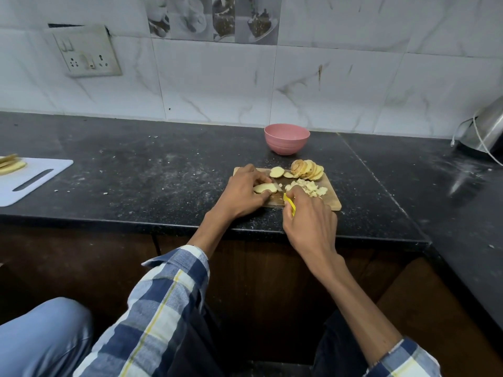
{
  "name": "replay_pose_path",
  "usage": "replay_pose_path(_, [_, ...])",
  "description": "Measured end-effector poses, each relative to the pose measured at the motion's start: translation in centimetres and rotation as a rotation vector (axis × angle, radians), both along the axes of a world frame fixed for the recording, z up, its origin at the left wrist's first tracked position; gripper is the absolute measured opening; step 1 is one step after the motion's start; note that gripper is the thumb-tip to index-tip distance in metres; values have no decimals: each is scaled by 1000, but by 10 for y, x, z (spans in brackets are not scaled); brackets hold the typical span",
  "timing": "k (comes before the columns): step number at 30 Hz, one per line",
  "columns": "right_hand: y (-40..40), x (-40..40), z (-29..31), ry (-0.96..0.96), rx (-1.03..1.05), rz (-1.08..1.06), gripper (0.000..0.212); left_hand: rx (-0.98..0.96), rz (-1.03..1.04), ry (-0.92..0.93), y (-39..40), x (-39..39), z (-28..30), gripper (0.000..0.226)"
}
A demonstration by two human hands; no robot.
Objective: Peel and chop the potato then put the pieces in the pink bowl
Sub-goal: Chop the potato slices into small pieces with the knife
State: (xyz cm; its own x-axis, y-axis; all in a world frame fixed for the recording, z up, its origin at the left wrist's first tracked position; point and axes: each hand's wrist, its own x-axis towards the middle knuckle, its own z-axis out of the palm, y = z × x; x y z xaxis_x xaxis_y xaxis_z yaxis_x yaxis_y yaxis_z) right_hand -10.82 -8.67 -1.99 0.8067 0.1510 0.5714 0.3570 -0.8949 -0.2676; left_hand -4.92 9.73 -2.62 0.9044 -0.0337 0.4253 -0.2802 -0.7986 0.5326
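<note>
A small wooden cutting board (pixel 332 200) lies on the black counter. My left hand (pixel 242 194) presses a potato slice (pixel 263 188) flat on the board's left part. My right hand (pixel 309 216) grips a knife with a yellow handle (pixel 290 204), its blade (pixel 278 186) reaching toward the slice. A heap of chopped potato pieces (pixel 307 187) lies in the board's middle. A row of round slices (pixel 307 169) leans at the board's far right corner, with two loose slices (pixel 277 172) beside it. The pink bowl (pixel 286 139) stands behind the board, near the wall.
A white plastic cutting board (pixel 35 180) with pale slices (pixel 11 164) lies at the left edge of the counter. A steel appliance with a cord (pixel 487 131) sits at the far right. A wall socket (pixel 87 54) is on the tiled wall. Crumbs dot the counter.
</note>
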Motion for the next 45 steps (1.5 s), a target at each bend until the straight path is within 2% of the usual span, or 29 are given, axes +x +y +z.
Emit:
replay_pose_path(8, [19, 9, 4, 56, -33, 0, 23, -2, 12, -27, -1, 2, -1, 27])
replay_pose_path(14, [8, -25, -4, 81, -31, -29, 33, -23, 21, -36, -2, 1, 0, 27])
replay_pose_path(22, [3, -23, 0, 102, 31, -68, 24, -62, 6, -33, 1, -1, 1, 28])
replay_pose_path(27, [0, -26, -3, 48, 91, -60, 21, -106, 11, -42, 3, -2, 1, 27])
replay_pose_path(36, [9, -22, -7, 30, 31, -18, 21, -140, 21, -54, 3, 2, -3, 25])
replay_pose_path(40, [16, -6, -4, 51, 73, 4, 18, -135, 8, -68, 2, 2, -4, 25])
replay_pose_path(45, [19, -6, -3, 79, 49, -8, 24, -130, 13, -70, 2, 4, -5, 25])
